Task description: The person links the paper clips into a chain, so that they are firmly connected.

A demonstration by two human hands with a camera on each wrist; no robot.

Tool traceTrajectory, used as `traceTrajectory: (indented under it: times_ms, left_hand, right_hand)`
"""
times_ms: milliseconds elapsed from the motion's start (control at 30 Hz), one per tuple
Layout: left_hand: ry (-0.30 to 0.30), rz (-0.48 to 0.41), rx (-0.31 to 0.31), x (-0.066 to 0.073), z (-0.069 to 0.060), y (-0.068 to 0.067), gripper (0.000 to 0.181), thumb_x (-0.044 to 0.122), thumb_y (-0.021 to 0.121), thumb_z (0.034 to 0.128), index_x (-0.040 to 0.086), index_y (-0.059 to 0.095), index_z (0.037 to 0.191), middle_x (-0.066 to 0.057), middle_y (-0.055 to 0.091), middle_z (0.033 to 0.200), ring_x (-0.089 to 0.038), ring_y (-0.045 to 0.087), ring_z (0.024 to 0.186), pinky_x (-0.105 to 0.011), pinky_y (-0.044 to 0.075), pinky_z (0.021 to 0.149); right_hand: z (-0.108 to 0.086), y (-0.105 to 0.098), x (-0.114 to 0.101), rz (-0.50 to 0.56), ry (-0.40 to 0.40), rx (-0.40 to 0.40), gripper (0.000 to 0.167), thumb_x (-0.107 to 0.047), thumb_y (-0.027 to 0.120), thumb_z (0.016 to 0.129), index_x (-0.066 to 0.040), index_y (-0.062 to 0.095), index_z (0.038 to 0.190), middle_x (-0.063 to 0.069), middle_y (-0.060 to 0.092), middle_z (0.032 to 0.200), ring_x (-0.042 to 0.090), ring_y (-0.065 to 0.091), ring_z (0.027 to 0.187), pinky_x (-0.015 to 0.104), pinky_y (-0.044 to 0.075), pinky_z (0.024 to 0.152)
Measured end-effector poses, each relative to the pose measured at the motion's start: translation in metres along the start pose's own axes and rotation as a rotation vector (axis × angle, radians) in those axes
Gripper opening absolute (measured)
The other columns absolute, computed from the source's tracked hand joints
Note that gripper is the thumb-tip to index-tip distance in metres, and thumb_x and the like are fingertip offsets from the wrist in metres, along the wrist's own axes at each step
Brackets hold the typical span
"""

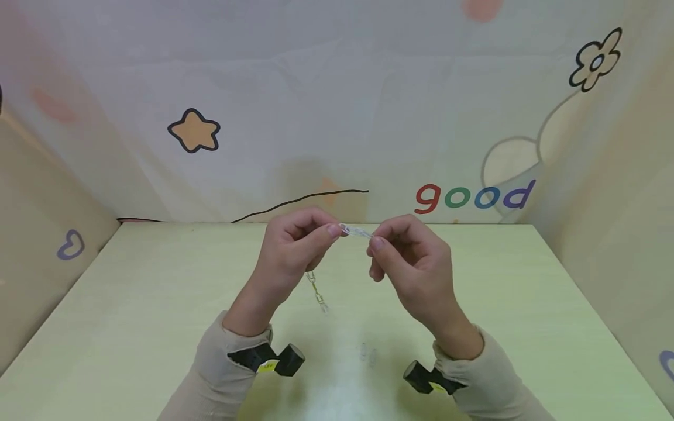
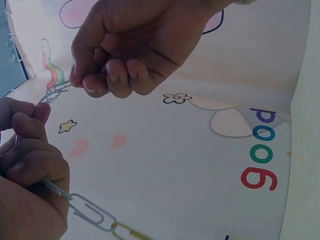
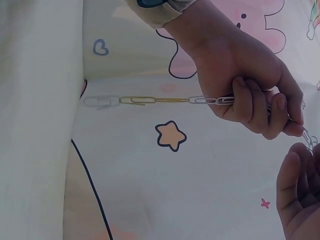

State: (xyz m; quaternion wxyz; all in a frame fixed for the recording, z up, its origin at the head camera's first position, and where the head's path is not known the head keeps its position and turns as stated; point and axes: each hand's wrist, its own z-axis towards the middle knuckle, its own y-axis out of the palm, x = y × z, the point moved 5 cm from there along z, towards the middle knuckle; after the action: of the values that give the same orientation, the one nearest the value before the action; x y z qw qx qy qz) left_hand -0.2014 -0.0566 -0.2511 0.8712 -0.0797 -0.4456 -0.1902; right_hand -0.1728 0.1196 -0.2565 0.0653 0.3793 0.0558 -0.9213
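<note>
A chain of linked paper clips [image 1: 315, 287], some silver-white and some yellow, hangs below my left hand [image 1: 295, 245]. My left thumb and index finger pinch a silver-white paper clip [image 1: 355, 231] at the upper part of the chain. From the other side, my right hand [image 1: 416, 263] pinches a clip at its fingertips, and the clips meet in the short gap between both hands. In the right wrist view, the chain's yellow clips [image 3: 155, 100] hang between silver ones, past the curled fingers of the left hand [image 3: 255, 100]. How the clips between the fingertips are hooked is too small to tell.
Two loose, faint clear-looking paper clips [image 1: 363, 351] lie on the pale green table [image 1: 174, 292] between the forearms. Behind it stands a printed cloth backdrop [image 1: 337, 117], with side panels left and right. Black wrist cameras [image 1: 289, 359] sit on both sleeves.
</note>
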Motion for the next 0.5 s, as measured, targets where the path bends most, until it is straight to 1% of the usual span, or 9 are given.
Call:
traceTrajectory:
  times_ms: [67, 100, 167, 233, 333, 433, 500]
  left_hand:
    - [-0.007, -0.01, 0.011, 0.0, 0.0, -0.001, 0.021, 0.006, 0.06, 0.0938, 0.021, 0.074, 0.089, 0.0, 0.039, 0.059, -0.015, 0.027, 0.046, -0.027, 0.021, 0.042]
    - [-0.014, -0.018, 0.012, 0.0, 0.0, -0.002, 0.021, 0.006, 0.06, 0.0934, 0.021, 0.074, 0.089, 0.001, 0.039, 0.059, -0.015, 0.027, 0.046, -0.027, 0.02, 0.042]
    - [-0.038, -0.027, -0.008, -0.002, 0.0, -0.004, 0.017, 0.006, 0.059, 0.0936, 0.013, 0.073, 0.089, 0.0, 0.04, 0.06, -0.014, 0.026, 0.046, -0.026, 0.019, 0.042]
    - [-0.071, -0.018, -0.07, -0.003, -0.001, -0.003, 0.013, 0.007, 0.058, 0.0952, 0.004, 0.07, 0.091, -0.002, 0.043, 0.062, -0.015, 0.027, 0.046, -0.026, 0.021, 0.042]
    - [-0.13, 0.007, -0.202, -0.007, -0.003, 0.0, 0.02, 0.011, 0.053, 0.0995, -0.006, 0.065, 0.099, -0.007, 0.049, 0.068, -0.017, 0.034, 0.045, -0.027, 0.032, 0.042]
    - [-0.17, 0.019, -0.321, -0.011, -0.004, 0.005, 0.027, 0.014, 0.048, 0.1032, -0.008, 0.063, 0.11, -0.013, 0.056, 0.075, -0.023, 0.045, 0.047, -0.033, 0.045, 0.046]
    - [-0.188, 0.001, -0.372, -0.014, -0.004, 0.01, 0.031, 0.016, 0.048, 0.1045, -0.009, 0.062, 0.116, -0.016, 0.06, 0.079, -0.027, 0.051, 0.051, -0.036, 0.05, 0.051]
  right_hand:
    - [0.0, -0.001, 0.0, 0.008, 0.004, 0.007, 0.005, 0.01, 0.057, 0.093, 0.01, 0.058, 0.098, 0.013, 0.06, 0.081, 0.019, 0.058, 0.057, 0.027, 0.054, 0.056]
    - [0.0, -0.002, 0.0, 0.014, 0.006, 0.009, 0.005, 0.01, 0.057, 0.092, 0.01, 0.058, 0.098, 0.013, 0.06, 0.081, 0.019, 0.058, 0.057, 0.027, 0.054, 0.056]
    - [0.0, -0.003, -0.001, 0.025, 0.003, 0.012, 0.005, 0.01, 0.057, 0.092, 0.01, 0.058, 0.097, 0.013, 0.061, 0.08, 0.019, 0.058, 0.056, 0.027, 0.054, 0.056]
    - [0.0, -0.005, -0.002, 0.024, 0.004, 0.017, 0.004, 0.008, 0.058, 0.093, 0.011, 0.058, 0.096, 0.011, 0.061, 0.08, 0.019, 0.058, 0.056, 0.028, 0.054, 0.056]
    - [0.001, -0.009, -0.006, 0.013, -0.006, 0.026, 0.007, 0.006, 0.059, 0.093, 0.012, 0.057, 0.095, 0.01, 0.061, 0.078, 0.019, 0.059, 0.055, 0.028, 0.054, 0.056]
    - [0.002, -0.013, -0.011, 0.013, -0.017, 0.03, 0.005, 0.008, 0.058, 0.093, 0.012, 0.057, 0.095, 0.01, 0.059, 0.074, 0.019, 0.058, 0.054, 0.027, 0.054, 0.055]
    - [0.002, -0.015, -0.014, 0.016, -0.022, 0.021, 0.004, 0.011, 0.057, 0.091, 0.012, 0.057, 0.095, 0.01, 0.058, 0.073, 0.019, 0.058, 0.054, 0.027, 0.053, 0.055]
